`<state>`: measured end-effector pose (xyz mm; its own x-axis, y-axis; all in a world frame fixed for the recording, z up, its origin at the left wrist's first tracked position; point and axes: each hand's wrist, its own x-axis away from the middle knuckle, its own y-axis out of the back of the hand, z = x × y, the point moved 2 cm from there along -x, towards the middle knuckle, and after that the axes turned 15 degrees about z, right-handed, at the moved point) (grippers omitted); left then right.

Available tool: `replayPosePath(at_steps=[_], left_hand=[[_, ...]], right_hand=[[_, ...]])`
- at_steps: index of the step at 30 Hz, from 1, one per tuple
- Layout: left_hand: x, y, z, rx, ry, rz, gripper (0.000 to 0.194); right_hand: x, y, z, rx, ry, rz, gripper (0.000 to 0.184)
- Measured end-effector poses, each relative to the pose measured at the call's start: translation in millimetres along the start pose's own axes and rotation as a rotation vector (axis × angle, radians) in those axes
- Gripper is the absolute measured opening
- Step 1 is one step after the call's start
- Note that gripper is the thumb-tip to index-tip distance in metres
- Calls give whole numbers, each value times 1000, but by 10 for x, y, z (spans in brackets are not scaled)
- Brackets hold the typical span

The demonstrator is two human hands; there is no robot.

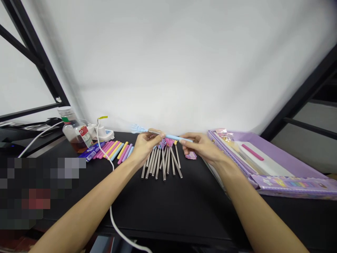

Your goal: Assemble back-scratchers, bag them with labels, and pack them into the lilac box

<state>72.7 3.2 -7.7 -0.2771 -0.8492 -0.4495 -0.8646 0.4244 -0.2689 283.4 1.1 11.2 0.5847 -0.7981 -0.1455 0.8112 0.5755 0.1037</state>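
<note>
Both my hands hold a light blue telescopic back scratcher (pixel 155 132) above the black table (pixel 184 203). My left hand (pixel 144 144) pinches its metal shaft near the small claw head, which points left. My right hand (pixel 201 146) is closed round the blue handle end. Under my hands lies a fan of several metal rods (pixel 162 161) with pink and purple claw heads. A row of several pastel handle sleeves (pixel 116 150) lies left of my left hand.
A purple open box (pixel 276 165) sits at the right with a pink stick inside. A small pink item (pixel 191 155) lies by my right hand. A jar of brown liquid (pixel 75 131), a white cable (pixel 112 196) and a white adapter stand at the left. White backdrop behind.
</note>
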Motion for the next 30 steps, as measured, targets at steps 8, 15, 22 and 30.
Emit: replayPosePath(at_steps=[8, 15, 22, 30], left_hand=[[-20, 80, -68, 175, 33, -99, 31], [0, 114, 2, 101, 185, -58, 36], [49, -83, 68, -248, 213, 173, 35], [-45, 386, -258, -628, 299, 344, 30]], right_hand=[[15, 294, 23, -612, 205, -570, 8], [-36, 250, -8, -724, 238, -517, 16], [-158, -186, -117, -471, 164, -226, 34], [-63, 309, -98, -550, 441, -809, 34]])
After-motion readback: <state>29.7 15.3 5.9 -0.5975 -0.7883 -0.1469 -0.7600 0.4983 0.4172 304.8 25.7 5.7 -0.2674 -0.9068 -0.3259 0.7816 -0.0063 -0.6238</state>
